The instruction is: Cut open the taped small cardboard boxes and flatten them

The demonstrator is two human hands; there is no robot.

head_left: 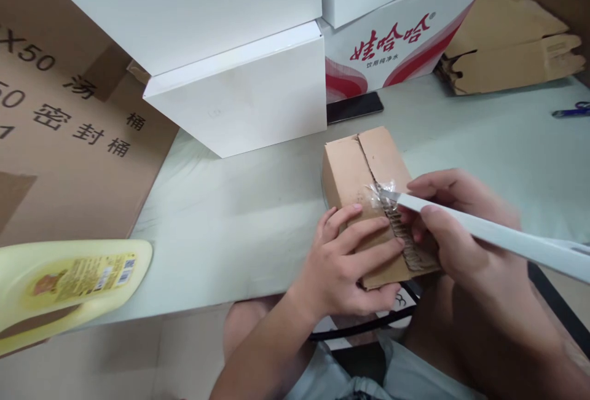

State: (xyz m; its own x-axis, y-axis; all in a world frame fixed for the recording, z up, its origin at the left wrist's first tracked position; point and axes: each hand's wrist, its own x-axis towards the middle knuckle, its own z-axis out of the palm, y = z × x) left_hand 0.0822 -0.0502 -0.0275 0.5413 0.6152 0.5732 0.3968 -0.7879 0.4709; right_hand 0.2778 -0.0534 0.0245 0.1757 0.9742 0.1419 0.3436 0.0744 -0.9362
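Note:
A small brown cardboard box [343, 163] sits at the table's near edge, its top seam torn and ragged. Crumpled clear tape [387, 188] clings around the middle of that seam. My left hand [348, 258] steadies the box, fingers across its top and thumb at the near side. In my right hand [465, 228] is a white-handled box cutter [488, 228], gripped between thumb and fingers. Its grey blade tip meets the tape at the seam. The box's right side is partly hidden behind my right hand.
White boxes [258, 99] stack behind, with a red-lettered carton [391, 50] and a black phone [354, 107] beside them. Flattened cardboard [511, 50] and a blue pen-like item [571, 111] lie right. A large carton [87, 160] and yellow bottle [133, 252] stand left.

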